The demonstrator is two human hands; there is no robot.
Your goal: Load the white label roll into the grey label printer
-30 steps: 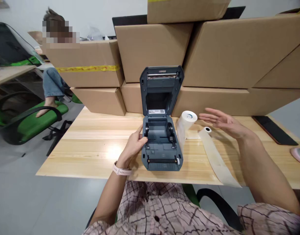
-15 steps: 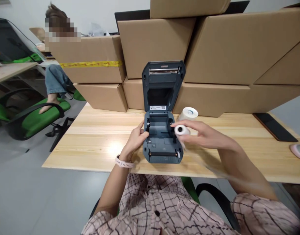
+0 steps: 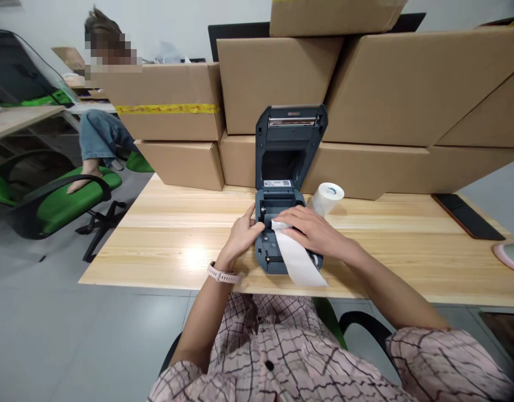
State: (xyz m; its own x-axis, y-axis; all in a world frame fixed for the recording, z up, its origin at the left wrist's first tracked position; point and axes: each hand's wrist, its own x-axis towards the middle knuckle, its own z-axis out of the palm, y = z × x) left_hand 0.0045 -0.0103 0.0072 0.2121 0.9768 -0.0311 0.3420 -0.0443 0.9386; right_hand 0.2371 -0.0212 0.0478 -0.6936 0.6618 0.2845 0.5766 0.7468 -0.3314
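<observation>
A dark grey label printer (image 3: pixel 263 254) stands on the table with its lid (image 3: pixel 289 142) raised. My left hand (image 3: pixel 243 234) grips the printer's left side, thumb over the rim and fingers along the outside. Inside the bay, my right hand (image 3: pixel 309 229) is closed around a small white paper roll (image 3: pixel 281 224), mostly hidden under the fingers. From that roll a loose strip of paper (image 3: pixel 301 262) hangs forward across the printer's front edge. Behind my right hand, a larger white roll (image 3: pixel 327 198) stands upright on the table.
Cardboard boxes (image 3: pixel 374 89) are stacked along the back of the wooden table (image 3: pixel 173 223). A black phone-like slab (image 3: pixel 469 215) lies at the right, near a pink-rimmed object (image 3: pixel 508 257). Another person (image 3: pixel 100 137) sits at the far left, by a green chair (image 3: pixel 81 192).
My right hand has moved left with the small paper roll, from beside the printer into its open bay. The paper strip now lies over the front. My left hand keeps its hold.
</observation>
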